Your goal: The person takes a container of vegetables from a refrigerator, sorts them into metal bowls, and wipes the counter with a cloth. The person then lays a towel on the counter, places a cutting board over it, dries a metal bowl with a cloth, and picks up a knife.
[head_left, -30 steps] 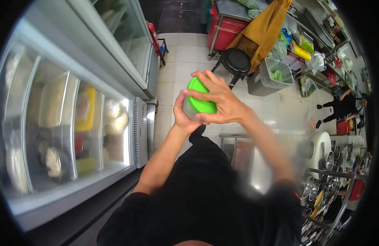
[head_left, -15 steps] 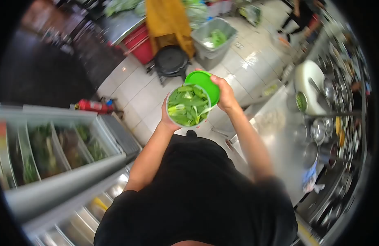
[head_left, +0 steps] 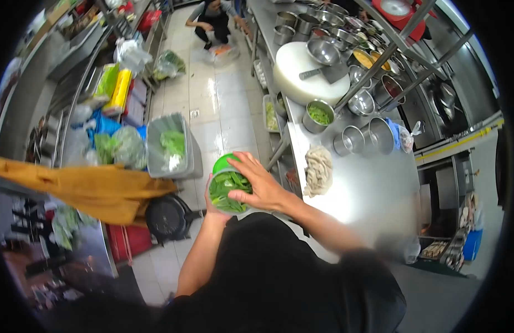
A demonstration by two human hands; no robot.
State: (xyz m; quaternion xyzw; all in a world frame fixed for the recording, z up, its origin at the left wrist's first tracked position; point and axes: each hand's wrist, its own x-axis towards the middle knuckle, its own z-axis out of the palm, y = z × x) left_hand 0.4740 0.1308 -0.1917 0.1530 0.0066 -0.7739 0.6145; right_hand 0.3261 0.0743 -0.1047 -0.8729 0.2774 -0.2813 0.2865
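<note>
My left hand [head_left: 212,212] is wrapped round the side of a round, clear-walled tub [head_left: 229,211] and holds it in front of my body. Cut green leaves [head_left: 224,191] fill the tub up to its rim. Behind the tub's far edge shows part of a bright green lid [head_left: 222,162]; what keeps it there is hidden. My right hand [head_left: 259,183] lies palm down over the right side of the tub, fingers stretched out and thumb spread across the leaves. Its fingertips reach over the far rim beside the lid.
A grey bin [head_left: 193,161] with greens stands ahead left, near a black round stool [head_left: 169,217]. On the steel counter [head_left: 373,188] at right are a cloth [head_left: 318,171], a pot of chopped greens [head_left: 319,115] and a cleaver [head_left: 334,72] on a white block. A person [head_left: 215,25] crouches far ahead.
My view has turned to the right, towards the counter. My right hand has moved from holding the lid to lying over the leaves; the lid now sits behind the tub.
</note>
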